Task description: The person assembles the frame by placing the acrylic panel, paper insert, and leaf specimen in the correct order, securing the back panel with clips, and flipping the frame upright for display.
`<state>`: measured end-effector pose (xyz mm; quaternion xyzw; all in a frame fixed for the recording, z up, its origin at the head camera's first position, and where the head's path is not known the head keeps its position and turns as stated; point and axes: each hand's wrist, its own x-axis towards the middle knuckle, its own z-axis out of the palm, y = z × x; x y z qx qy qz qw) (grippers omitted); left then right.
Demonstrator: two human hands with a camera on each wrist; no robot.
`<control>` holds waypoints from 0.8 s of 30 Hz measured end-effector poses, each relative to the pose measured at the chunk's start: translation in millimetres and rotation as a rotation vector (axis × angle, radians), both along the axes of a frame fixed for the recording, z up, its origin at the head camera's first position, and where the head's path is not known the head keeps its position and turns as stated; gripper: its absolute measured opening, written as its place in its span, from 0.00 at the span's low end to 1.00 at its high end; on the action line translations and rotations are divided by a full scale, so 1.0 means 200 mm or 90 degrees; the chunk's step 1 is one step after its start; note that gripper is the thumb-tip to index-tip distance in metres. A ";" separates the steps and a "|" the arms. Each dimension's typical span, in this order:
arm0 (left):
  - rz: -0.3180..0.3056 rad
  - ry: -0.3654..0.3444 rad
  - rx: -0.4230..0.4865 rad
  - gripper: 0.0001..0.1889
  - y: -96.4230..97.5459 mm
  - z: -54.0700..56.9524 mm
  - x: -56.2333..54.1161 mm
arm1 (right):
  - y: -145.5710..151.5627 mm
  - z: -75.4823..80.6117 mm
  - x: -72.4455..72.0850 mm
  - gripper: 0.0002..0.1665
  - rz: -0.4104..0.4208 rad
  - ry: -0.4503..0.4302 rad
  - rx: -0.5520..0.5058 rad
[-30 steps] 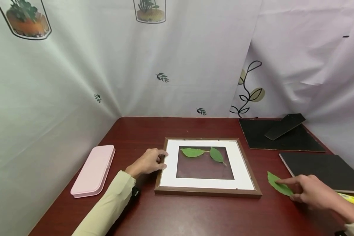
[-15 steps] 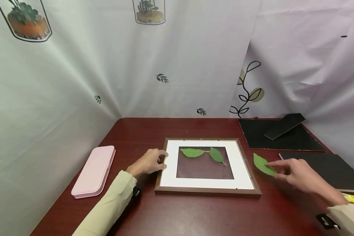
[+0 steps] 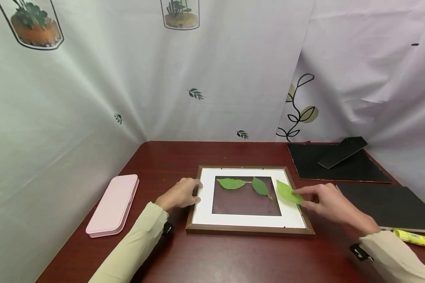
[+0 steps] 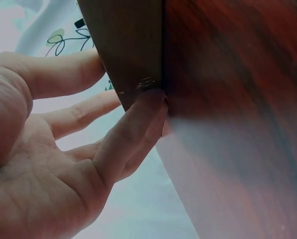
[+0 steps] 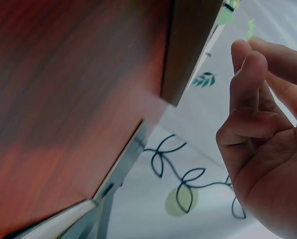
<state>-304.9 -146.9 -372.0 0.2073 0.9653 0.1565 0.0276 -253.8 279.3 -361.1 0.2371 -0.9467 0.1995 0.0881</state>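
Note:
A brown picture frame (image 3: pixel 249 230) with a white mat lies on the dark red table. Two green leaves, one on the left (image 3: pixel 231 183) and one on the right (image 3: pixel 260 186), lie in the upper part of the mat's window. My left hand (image 3: pixel 178 193) holds the frame's left edge, and in the left wrist view its fingers (image 4: pixel 133 134) meet the frame's side. Between thumb and forefinger my right hand (image 3: pixel 331 202) pinches a third green leaf (image 3: pixel 287 192) over the right part of the mat. That leaf shows edge-on in the right wrist view, above the fingertips (image 5: pixel 240 50).
To the left lies a pink case (image 3: pixel 113 206). A black backing board (image 3: pixel 309 161) with a fold-out stand is at the back right. In front of it are a dark flat book-like item (image 3: pixel 393 204) and a yellow tube (image 3: pixel 416 238). Printed white cloth surrounds the table.
My right hand has carried the leaf leftward and away from me, from the table right of the frame to over the mat's right side. My left hand stays at the frame's left edge.

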 end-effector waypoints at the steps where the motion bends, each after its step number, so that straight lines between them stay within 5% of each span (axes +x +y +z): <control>1: 0.001 0.002 0.000 0.19 0.00 0.00 0.00 | -0.02 0.00 0.00 0.20 0.004 -0.004 -0.004; 24: -0.011 0.013 0.010 0.15 0.00 0.00 0.01 | -0.39 -0.02 -0.09 0.23 0.136 -0.006 0.029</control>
